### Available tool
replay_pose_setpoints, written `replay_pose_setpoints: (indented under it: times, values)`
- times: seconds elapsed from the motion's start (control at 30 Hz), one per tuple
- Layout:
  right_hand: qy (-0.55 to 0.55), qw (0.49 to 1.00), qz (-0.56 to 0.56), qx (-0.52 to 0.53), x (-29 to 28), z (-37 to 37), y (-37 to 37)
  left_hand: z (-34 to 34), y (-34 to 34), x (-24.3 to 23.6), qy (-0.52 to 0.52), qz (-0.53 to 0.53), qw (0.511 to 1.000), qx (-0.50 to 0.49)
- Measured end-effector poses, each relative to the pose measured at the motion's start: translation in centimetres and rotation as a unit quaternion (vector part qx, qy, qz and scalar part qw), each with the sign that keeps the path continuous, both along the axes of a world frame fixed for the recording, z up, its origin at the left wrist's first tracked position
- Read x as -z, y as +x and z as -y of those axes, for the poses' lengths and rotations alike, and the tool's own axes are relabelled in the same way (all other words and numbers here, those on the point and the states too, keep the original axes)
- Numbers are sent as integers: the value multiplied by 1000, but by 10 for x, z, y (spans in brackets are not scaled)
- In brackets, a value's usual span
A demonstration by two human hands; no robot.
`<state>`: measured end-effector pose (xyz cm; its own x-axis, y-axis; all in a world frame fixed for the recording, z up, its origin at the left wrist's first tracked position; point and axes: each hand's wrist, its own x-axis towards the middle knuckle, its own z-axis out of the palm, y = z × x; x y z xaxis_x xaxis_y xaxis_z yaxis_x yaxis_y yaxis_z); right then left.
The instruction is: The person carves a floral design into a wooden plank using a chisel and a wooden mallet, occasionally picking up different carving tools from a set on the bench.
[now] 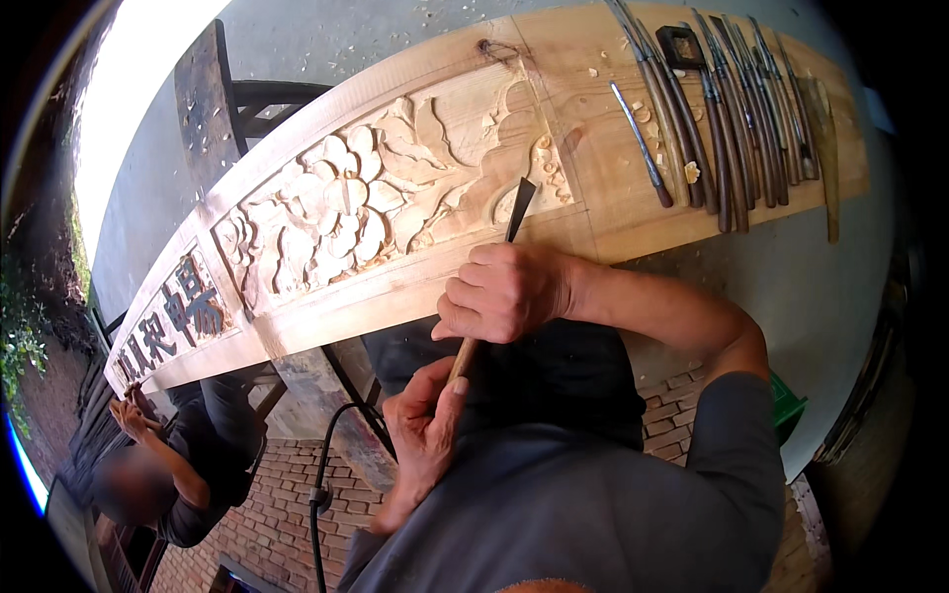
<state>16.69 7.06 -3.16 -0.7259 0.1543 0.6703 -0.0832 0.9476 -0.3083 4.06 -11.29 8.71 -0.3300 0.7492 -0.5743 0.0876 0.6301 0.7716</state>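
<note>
A carving chisel (519, 210) with a dark, flaring blade and a wooden handle is held by both my hands. My right hand (509, 292) is closed in a fist round its middle. Lower down, my left hand (427, 415) grips the handle near its butt end. The blade points up and away, its tip over the right end of a relief with flowers and leaves (341, 203); whether it touches the wood I cannot tell. This relief is cut into a long, pale wooden board (415, 287) with a curved far edge. Small shavings (549, 163) lie near the tip.
Several carving tools (736, 138) lie side by side on the board's right end, with a small black square object (680, 46) among them. At the far left a co-worker (188, 465) has hands on the board by dark carved characters (173, 316). A black cable (318, 494) hangs below.
</note>
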Motion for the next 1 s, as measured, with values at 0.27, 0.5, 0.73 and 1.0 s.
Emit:
replay_pose_setpoints:
  times: [0.27,0.5,0.73,1.0]
  values:
    - [-93,993,27,-66,8,-9,-2,-4,8,-3,-53,121,986,-103]
    - [-161,977,66,-124,18,-6,-4,-15,9,-4,-55,140,980,-133]
    - [-158,980,49,-110,22,-7,-7,-4,3,7,-48,168,976,-132]
    - [-152,980,70,-109,39,0,-10,-7,0,12,-33,163,977,-130]
